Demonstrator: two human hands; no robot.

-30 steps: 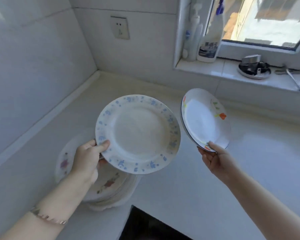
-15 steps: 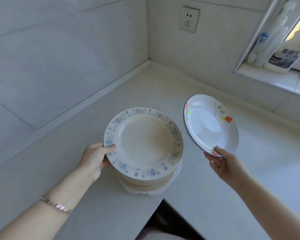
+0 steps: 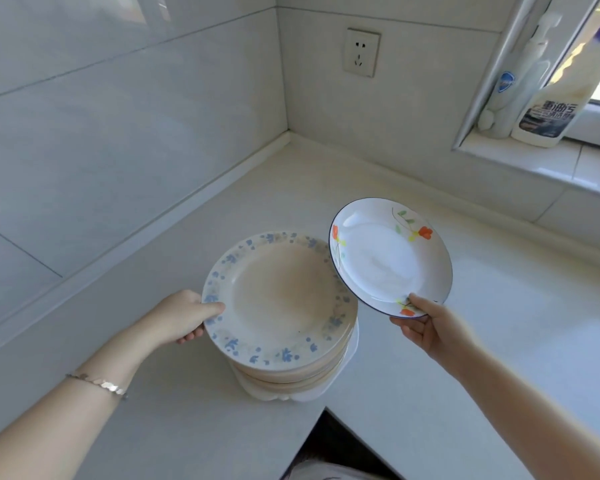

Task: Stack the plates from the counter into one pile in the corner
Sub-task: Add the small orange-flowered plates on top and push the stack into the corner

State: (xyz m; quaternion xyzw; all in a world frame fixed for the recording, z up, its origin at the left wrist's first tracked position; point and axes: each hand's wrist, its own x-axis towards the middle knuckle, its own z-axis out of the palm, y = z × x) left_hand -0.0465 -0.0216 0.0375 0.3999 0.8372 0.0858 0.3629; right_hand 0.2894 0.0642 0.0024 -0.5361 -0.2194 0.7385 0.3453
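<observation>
A cream plate with blue flowers on its rim [image 3: 281, 299] lies on top of a pile of plates [image 3: 291, 382] near the counter's inner front edge. My left hand [image 3: 184, 317] grips that plate's left rim, thumb on top. My right hand [image 3: 426, 323] holds a white plate with orange flowers and a dark rim [image 3: 388, 258] by its near edge. This plate is tilted and held in the air just right of the pile, its left edge over the pile's rim.
The white counter [image 3: 326, 188] runs back to the tiled corner, under a wall socket [image 3: 361, 51]. A cleaner bottle [image 3: 551, 109] and a pump bottle [image 3: 506, 98] stand on the window sill at right. A dark gap [image 3: 329, 441] opens below the counter's front edge.
The blue-flowered plate came down from the air onto the pile, my left hand still on its rim. My right hand brought the orange-flowered plate closer to the pile. The view swung left.
</observation>
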